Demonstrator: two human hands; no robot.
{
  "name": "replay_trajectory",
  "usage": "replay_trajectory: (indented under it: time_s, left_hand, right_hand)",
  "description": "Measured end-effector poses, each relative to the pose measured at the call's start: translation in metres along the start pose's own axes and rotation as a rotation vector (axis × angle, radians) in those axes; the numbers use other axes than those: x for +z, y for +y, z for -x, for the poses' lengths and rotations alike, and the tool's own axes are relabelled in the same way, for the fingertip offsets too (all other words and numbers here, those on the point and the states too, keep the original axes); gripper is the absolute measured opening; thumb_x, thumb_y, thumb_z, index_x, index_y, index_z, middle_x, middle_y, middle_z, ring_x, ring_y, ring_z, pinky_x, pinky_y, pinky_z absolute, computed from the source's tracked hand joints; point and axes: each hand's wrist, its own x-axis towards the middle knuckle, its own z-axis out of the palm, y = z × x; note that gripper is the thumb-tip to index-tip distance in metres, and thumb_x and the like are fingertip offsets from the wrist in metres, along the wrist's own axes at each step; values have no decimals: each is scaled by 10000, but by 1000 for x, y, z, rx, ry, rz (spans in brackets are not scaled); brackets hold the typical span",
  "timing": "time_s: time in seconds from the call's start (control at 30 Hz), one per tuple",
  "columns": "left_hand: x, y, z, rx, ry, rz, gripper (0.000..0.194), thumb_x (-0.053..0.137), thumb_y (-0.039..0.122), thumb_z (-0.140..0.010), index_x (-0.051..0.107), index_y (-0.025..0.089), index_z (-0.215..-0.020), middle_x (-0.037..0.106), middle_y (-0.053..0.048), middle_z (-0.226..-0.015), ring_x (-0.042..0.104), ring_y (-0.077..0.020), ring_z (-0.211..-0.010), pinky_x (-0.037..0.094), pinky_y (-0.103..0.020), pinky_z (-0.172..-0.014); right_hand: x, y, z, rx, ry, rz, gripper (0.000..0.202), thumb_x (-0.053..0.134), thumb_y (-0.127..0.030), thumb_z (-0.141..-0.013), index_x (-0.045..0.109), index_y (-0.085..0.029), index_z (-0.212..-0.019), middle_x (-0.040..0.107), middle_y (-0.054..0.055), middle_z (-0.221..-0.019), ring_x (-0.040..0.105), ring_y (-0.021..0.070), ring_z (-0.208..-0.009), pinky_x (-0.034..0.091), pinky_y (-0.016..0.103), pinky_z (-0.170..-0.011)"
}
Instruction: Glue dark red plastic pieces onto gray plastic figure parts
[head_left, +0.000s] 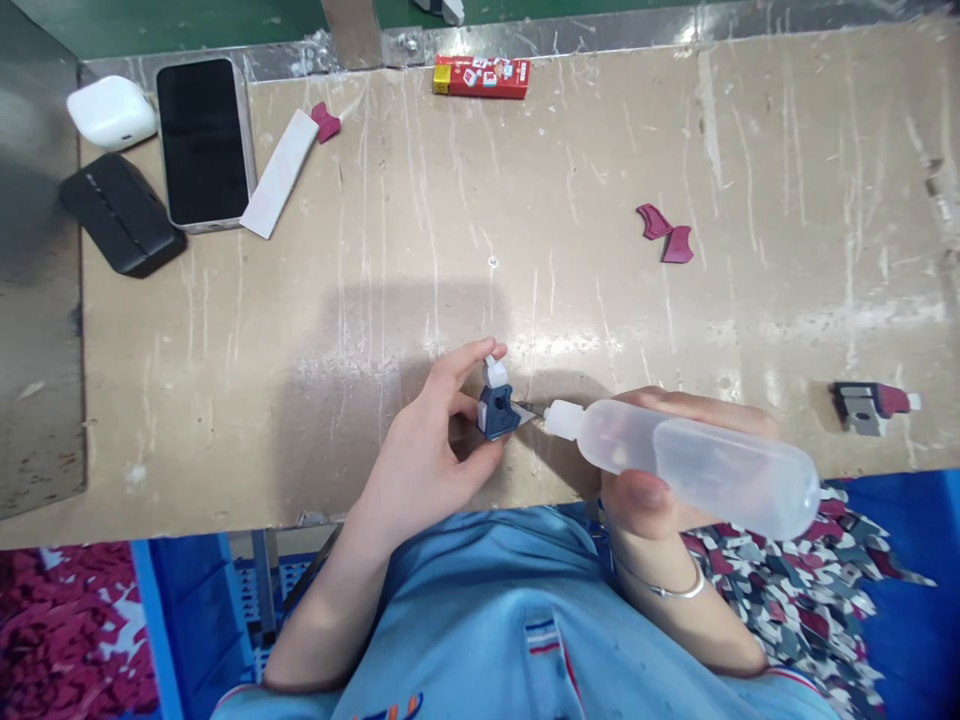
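Note:
Between the thumb and fingers of my left hand (pixel 420 450) is a small dark blue and white plastic part (pixel 496 412). My right hand (pixel 649 490) is wrapped round a translucent squeeze bottle (pixel 720 465), which lies nearly level. Its thin nozzle (pixel 531 411) points left and reaches the blue part's right side; whether it touches cannot be made out. Further right on the bench sits a similar small part in grey, dark and maroon (pixel 870 408). Two loose maroon pieces (pixel 678 245) lie beyond my right hand.
On the bench (pixel 585 330), a phone (pixel 204 145), white case (pixel 112 112), black case (pixel 124 215), white strip (pixel 281 175), maroon piece (pixel 325 122) and red box (pixel 481 77) lie toward the back. Blue bins (pixel 193 610) below hold many maroon and grey pieces. A metal wall (pixel 37 270) borders the left.

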Motion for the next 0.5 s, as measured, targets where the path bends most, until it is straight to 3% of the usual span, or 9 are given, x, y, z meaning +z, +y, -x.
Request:
replay_trajectory:
  time_s: [0.23, 0.4, 0.5]
  left_hand:
    - [0, 0, 1, -32, -13, -8, 703, 692, 21, -894, 517, 316, -1507, 711, -42, -1553, 782, -95, -845, 651, -230, -845]
    - [-1, -1, 1, -13, -2, -30, 716, 702, 24, -888, 520, 324, -1512, 738, -25, -1518, 774, -85, -839, 650, -221, -866]
    - [-1, -5, 2, -2, 0, -36, 725, 697, 33, -887, 522, 331, -1523, 746, -31, -1507, 774, -92, -839, 658, -233, -862]
  right_hand:
    - [0, 2, 8, -19, -5, 30, 385, 633, -603, -1035, 735, -276, -1209, 717, 107, -938, 741, 332, -758, 605, 494, -678]
    - [3, 2, 9, -17, 54, 44, 345, 647, -611, -1023, 718, -300, -1155, 693, 63, -897, 711, 274, -701, 592, 440, -610]
    - [4, 1, 13, -2, 49, -11, 343, 642, -603, -1025, 705, -289, -1150, 696, 74, -892, 703, 290, -723, 585, 453, -633]
